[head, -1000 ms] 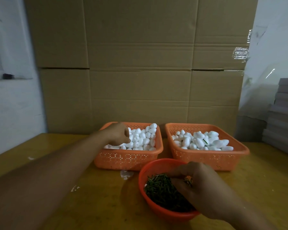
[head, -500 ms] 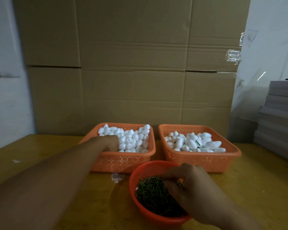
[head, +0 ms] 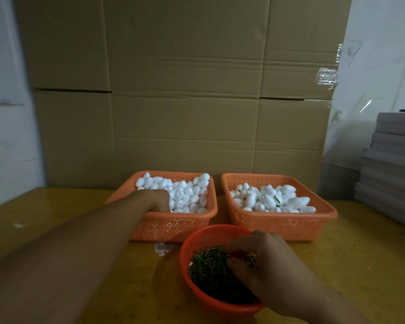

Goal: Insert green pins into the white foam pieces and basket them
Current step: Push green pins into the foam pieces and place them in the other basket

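Observation:
The left orange basket (head: 173,226) is heaped with plain white foam pieces (head: 189,195). My left hand (head: 153,201) reaches into its near left part, fingers curled down among the pieces; the fingertips are hidden, so a hold cannot be told. The right orange basket (head: 283,226) holds larger foam pieces (head: 271,198), one showing a green pin (head: 277,199). In front stands a red bowl (head: 197,239) full of green pins (head: 211,270). My right hand (head: 262,263) is in the bowl, thumb and fingers pinching at the pins.
All three containers stand on a yellow wooden table (head: 56,211). A wall of cardboard boxes (head: 185,101) rises right behind the baskets. Grey stacked boards (head: 393,164) sit at the right edge. A small white scrap (head: 163,248) lies before the left basket.
My left hand has drawn back from the far left of the left basket to its near side. My right hand stays in the bowl, fingers working the pins.

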`<action>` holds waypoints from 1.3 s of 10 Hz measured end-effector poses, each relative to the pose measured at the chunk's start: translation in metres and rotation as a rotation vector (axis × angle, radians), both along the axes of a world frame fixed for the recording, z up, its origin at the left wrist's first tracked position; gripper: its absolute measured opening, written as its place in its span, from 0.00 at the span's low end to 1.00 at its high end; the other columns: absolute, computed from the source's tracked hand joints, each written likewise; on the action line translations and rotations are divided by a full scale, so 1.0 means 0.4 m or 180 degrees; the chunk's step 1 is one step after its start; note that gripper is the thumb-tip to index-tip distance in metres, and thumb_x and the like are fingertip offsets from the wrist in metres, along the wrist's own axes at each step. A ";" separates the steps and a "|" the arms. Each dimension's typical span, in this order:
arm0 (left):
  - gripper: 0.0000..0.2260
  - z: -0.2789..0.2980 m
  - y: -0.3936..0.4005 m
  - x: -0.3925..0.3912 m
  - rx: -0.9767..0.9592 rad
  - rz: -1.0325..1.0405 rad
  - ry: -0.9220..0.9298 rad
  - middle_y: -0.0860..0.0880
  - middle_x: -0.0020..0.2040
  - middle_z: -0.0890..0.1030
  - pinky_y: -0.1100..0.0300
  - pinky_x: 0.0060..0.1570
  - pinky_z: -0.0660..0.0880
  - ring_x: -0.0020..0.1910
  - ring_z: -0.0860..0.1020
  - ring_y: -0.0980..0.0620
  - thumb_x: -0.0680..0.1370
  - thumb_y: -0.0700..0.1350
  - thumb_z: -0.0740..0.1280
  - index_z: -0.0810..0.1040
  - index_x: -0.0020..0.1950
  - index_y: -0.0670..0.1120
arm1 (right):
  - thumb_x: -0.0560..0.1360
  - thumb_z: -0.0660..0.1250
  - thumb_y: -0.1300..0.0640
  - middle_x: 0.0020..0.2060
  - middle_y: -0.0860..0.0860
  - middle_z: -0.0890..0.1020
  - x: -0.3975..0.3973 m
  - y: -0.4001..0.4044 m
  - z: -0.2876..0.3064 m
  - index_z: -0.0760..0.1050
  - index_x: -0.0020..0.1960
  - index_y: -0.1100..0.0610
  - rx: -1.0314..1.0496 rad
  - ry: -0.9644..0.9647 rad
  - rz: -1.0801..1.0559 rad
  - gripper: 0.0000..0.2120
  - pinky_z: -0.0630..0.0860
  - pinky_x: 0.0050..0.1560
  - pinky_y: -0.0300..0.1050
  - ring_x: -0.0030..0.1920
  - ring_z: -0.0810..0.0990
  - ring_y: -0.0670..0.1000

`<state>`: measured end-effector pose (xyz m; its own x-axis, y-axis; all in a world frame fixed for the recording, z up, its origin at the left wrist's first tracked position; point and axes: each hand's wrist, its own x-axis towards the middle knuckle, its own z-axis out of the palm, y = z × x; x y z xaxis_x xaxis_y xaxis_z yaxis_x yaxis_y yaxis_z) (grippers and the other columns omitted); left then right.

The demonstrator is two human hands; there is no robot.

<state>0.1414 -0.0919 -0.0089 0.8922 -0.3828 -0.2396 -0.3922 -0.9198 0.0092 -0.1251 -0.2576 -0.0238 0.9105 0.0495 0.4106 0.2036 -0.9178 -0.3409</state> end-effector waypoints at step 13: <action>0.14 0.060 0.038 -0.168 -0.3247 -0.0817 -0.0766 0.51 0.47 0.84 0.53 0.52 0.79 0.48 0.82 0.52 0.71 0.37 0.78 0.84 0.54 0.47 | 0.74 0.66 0.49 0.44 0.43 0.85 0.001 0.011 0.002 0.81 0.55 0.46 -0.0120 0.0212 -0.0021 0.12 0.79 0.46 0.48 0.44 0.82 0.45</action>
